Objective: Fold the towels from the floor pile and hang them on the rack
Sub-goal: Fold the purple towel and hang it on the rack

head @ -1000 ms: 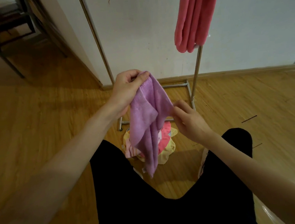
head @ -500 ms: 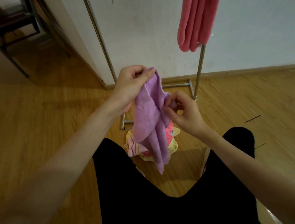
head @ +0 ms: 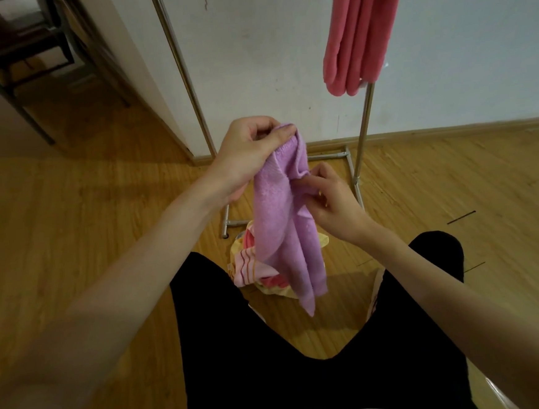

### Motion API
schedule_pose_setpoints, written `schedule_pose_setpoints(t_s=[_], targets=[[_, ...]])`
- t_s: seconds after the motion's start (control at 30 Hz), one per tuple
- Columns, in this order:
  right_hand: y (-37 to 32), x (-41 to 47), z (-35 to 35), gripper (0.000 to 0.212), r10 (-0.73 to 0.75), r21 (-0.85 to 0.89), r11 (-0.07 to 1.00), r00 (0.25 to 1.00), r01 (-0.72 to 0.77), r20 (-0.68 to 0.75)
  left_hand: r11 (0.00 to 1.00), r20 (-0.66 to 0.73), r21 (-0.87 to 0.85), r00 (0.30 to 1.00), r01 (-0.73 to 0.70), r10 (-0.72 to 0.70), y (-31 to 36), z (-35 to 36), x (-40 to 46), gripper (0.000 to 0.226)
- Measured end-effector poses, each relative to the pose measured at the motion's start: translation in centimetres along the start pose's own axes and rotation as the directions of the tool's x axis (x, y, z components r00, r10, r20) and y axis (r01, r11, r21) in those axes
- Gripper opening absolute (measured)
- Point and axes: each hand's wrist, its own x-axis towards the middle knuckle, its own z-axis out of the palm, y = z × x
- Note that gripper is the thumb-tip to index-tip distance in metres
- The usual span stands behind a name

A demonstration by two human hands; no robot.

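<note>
A purple towel hangs in front of me, above the floor pile. My left hand pinches its top corner between thumb and fingers. My right hand pinches the towel's right edge a little lower, fingers curled on the cloth. Below, the pile of towels, striped pink, yellow and red, lies on the wood floor, partly hidden by the purple towel. A pink towel hangs folded at the top right of the metal rack.
The rack's base bars lie on the floor against the white wall. My black-trousered legs fill the bottom of the view. A dark metal chair frame stands at the far left on the wooden floor.
My right hand has slid up the towel's right edge toward the left hand. The towel has bunched narrower and risen slightly.
</note>
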Motion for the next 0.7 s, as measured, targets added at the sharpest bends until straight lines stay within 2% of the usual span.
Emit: schedule_pose_setpoints(t_s=[0.17, 0.23, 0.3, 0.47, 0.57, 0.7], targets=[[-0.3, 0.5, 0.0, 0.025, 0.073, 0.138, 0.986, 0.990, -0.090, 0.123, 1.000, 0.008, 0.024, 1.000, 0.010, -0.010, 0.1, -0.1, 0.2, 0.017], [-0.1, 0.9, 0.2, 0.014, 0.086, 0.146, 0.983, 0.982, -0.111, 0.167, 0.999, 0.001, 0.032, 1.000, 0.015, -0.015, 0.2, -0.2, 0.3, 0.017], [0.3, 1.3, 0.2, 0.014, 0.091, 0.140, 0.983, 0.980, -0.116, 0.176, 0.999, -0.027, 0.039, 0.999, 0.018, -0.017, 0.2, -0.4, 0.4, 0.016], [0.7, 1.9, -1.7, 0.017, 0.104, 0.062, 0.992, 0.993, -0.108, 0.060, 0.996, -0.228, 0.006, 0.970, 0.088, -0.085, 0.2, -2.4, 0.9, 0.017], [0.5, 2.9, -4.3, 0.017, 0.080, -0.006, 0.997, 0.996, -0.081, -0.026, 0.993, -0.243, 0.025, 0.964, 0.116, -0.107, 1.0, -3.6, 0.9, 0.011], [0.2, 5.0, -7.4, 0.012, 0.009, -0.119, 0.993, 0.996, -0.020, -0.088, 0.983, -0.279, 0.161, 0.959, 0.089, -0.041, 2.5, -4.1, 1.0, 0.007]])
